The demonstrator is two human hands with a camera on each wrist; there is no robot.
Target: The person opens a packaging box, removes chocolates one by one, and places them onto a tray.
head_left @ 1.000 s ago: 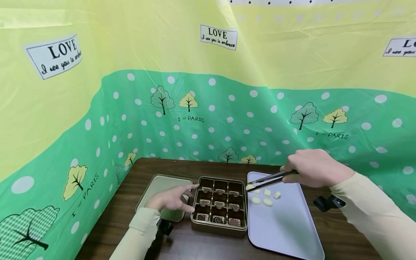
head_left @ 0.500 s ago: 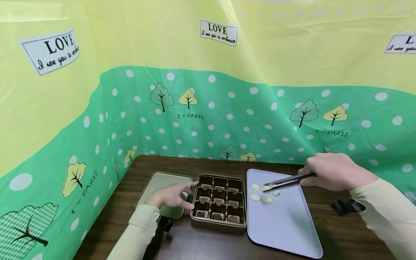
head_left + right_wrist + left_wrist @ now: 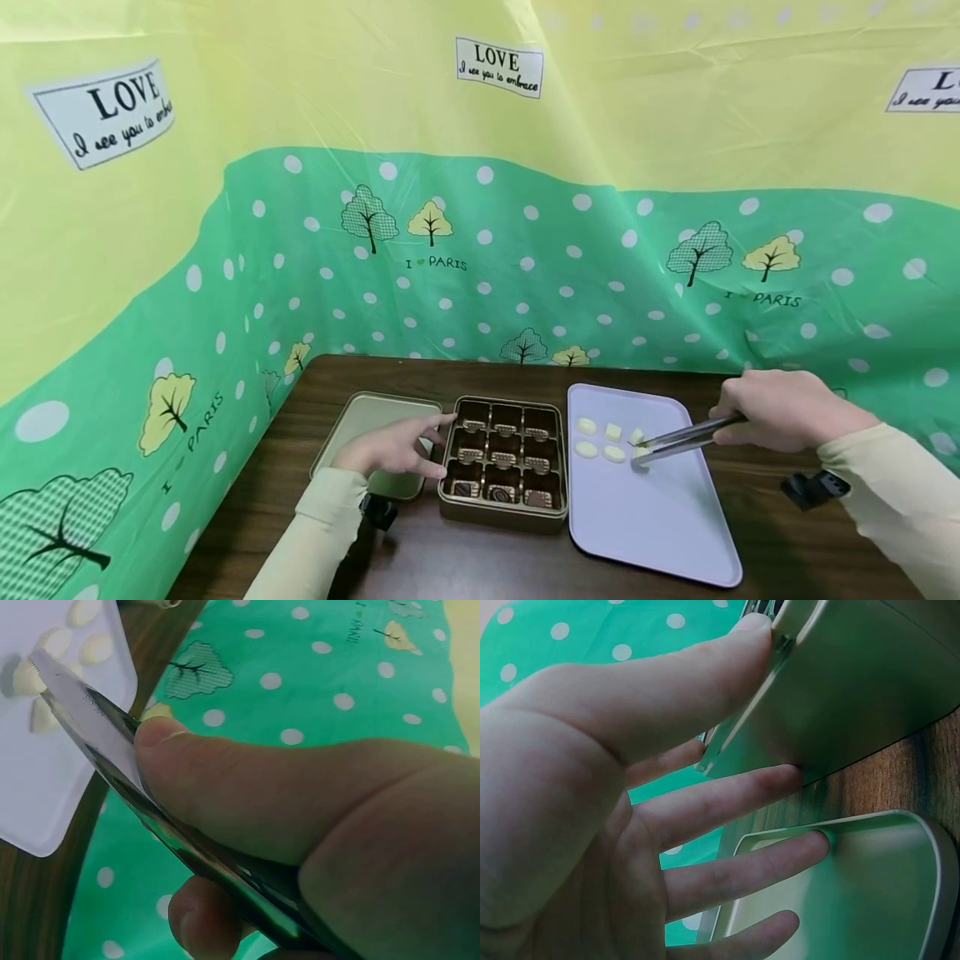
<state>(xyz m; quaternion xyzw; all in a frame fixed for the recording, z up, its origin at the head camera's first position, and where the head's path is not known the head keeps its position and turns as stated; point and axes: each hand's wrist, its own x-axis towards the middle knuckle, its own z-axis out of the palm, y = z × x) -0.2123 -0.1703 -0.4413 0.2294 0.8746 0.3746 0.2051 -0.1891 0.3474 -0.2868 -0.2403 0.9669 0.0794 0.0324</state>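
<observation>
My right hand (image 3: 791, 407) holds slim metal tongs (image 3: 678, 434), its thumb (image 3: 202, 772) pressed along one arm. A small pale piece (image 3: 28, 677) sits between the tong tips, low over a lavender tray (image 3: 652, 521). Other pale pieces, oval (image 3: 587, 450) and squarish (image 3: 612, 432), lie on the tray near its left side. My left hand (image 3: 390, 446) spreads its fingers at the left side of a square tin (image 3: 502, 515); in the left wrist view the thumb (image 3: 697, 679) reaches its rim. Dark chocolates (image 3: 502, 493) fill the tin's front row of compartments.
A shallow tin lid (image 3: 371, 415) lies left of the tin, partly under my left hand. All stand on a dark wooden table (image 3: 427, 575). A printed green and yellow curtain (image 3: 480, 317) hangs behind and at the left.
My right hand has carried the tongs rightward from the tray's left edge to the right end of the pale pieces. My left hand has stayed at the tin.
</observation>
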